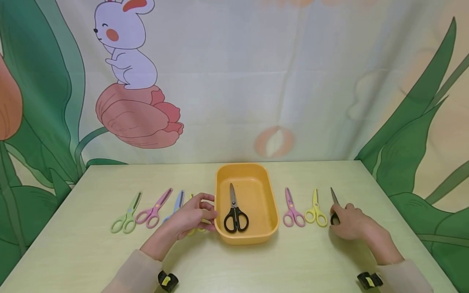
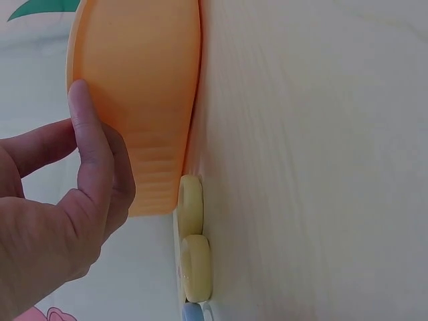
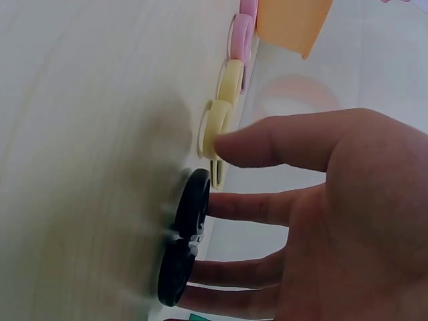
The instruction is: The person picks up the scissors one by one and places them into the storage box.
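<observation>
Fabric backdrop point(image 1: 227, 81) fills the upper part of the head view, printed with a white rabbit point(image 1: 133, 65) on a pink tulip point(image 1: 135, 116) at upper left and green leaves down both sides. Below it, my pale table point(image 1: 278, 264) spreads across the lower part of the frame. A yellow-orange tray point(image 1: 258, 203) sits on it, just right of the frame's lower centre.

My left hand point(image 1: 192, 215) is at the tray's left rim, fingers loosely bent, a fingertip touching it without clutching. My right hand point(image 1: 349, 221), at lower right, is spread over a black-handled pair of scissors point(image 3: 192, 204); I have the thumb held off and the fingers behind the handles, with no grasp on them.

Another pair of black scissors point(image 1: 233, 207) lies in the tray, blades toward the top of the frame. Left of the tray I have green scissors point(image 1: 130, 213), pink scissors point(image 1: 156, 206), blue scissors point(image 1: 178, 202) and, partly behind my left hand, yellow scissors point(image 2: 202, 267). Between the tray and my right hand lie a second pink pair point(image 1: 290, 207) and a second yellow pair point(image 1: 315, 206).
</observation>
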Available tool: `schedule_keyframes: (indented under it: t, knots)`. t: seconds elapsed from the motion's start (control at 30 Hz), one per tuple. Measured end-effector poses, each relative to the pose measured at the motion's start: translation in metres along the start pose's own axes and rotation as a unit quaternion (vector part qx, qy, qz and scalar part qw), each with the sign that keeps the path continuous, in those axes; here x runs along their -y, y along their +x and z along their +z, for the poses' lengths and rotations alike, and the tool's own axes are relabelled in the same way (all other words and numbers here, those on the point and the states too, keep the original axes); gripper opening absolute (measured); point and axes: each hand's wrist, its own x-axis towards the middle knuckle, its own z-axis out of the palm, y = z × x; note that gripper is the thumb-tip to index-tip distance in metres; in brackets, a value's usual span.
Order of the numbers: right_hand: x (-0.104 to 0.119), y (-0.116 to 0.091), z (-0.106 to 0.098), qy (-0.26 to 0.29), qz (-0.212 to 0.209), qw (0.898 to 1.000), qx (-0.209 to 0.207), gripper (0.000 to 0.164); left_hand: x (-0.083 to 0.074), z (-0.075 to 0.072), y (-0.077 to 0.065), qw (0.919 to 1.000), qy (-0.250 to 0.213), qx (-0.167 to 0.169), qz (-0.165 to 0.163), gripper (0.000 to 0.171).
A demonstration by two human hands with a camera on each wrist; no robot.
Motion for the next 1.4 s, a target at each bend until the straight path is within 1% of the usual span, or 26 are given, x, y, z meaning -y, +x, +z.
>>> schedule_keyframes:
  t: [0.17, 0.5, 0.73, 1.07, 1.2, 1.4]
  knots:
    - [-0.001, 0.0, 0.001, -0.007, -0.007, 1.0, 0.001, 0.039, 0.0, 0.0, -0.001, 1.0, -0.002, 0.002, -0.001, 0.05]
    - [-0.004, 0.003, 0.001, -0.011, -0.016, 1.0, -0.011, 0.034, 0.0, -0.001, 0.0, 1.0, -0.004, 0.002, -0.003, 0.05]
    - [-0.008, 0.007, 0.005, 0.008, 0.0, 1.0, -0.019, 0.032, 0.0, 0.0, 0.0, 1.0, 0.0, -0.001, -0.004, 0.049]
    - [-0.012, 0.012, 0.006, 0.026, 0.01, 0.998, -0.047, 0.038, 0.0, -0.001, 0.0, 1.0, 0.0, 0.001, -0.004, 0.048]
    - [-0.01, 0.012, 0.004, 0.035, 0.017, 0.998, -0.053, 0.039, 0.0, -0.001, 0.0, 1.0, -0.002, 0.005, -0.001, 0.048]
    - [-0.003, 0.013, 0.001, 0.032, 0.021, 0.997, -0.071, 0.042, 0.001, -0.001, 0.0, 1.0, -0.002, 0.008, 0.002, 0.048]
